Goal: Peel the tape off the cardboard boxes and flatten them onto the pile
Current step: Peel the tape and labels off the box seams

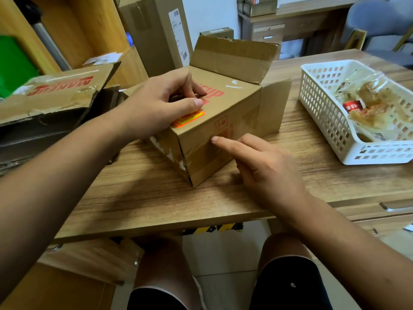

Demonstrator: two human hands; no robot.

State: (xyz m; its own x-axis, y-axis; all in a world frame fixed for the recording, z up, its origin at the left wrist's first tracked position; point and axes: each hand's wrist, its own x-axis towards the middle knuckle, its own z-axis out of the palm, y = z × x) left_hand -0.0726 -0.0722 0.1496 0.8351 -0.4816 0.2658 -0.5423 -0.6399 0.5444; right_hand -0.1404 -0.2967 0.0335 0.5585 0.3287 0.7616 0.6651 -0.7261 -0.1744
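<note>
A small brown cardboard box (pixel 232 108) with red print and an orange sticker (pixel 190 118) lies on its side on the wooden table (pixel 156 198), its flaps open toward the far right. Clear tape (pixel 201 153) runs across its near face. My left hand (pixel 156 104) rests on the box's top, thumb and fingers pinched together over the red print. My right hand (pixel 261 166) is in front of the box, its index finger touching the upper edge of the tape on the near face. A larger torn box (pixel 51 95) lies at the left.
A white plastic basket (pixel 324 113) holding crumpled clear tape stands on the table at the right. A tall cardboard box (pixel 156 34) and wooden shelves stand behind. A desk and a blue chair are at the far right. My knees are below the table edge.
</note>
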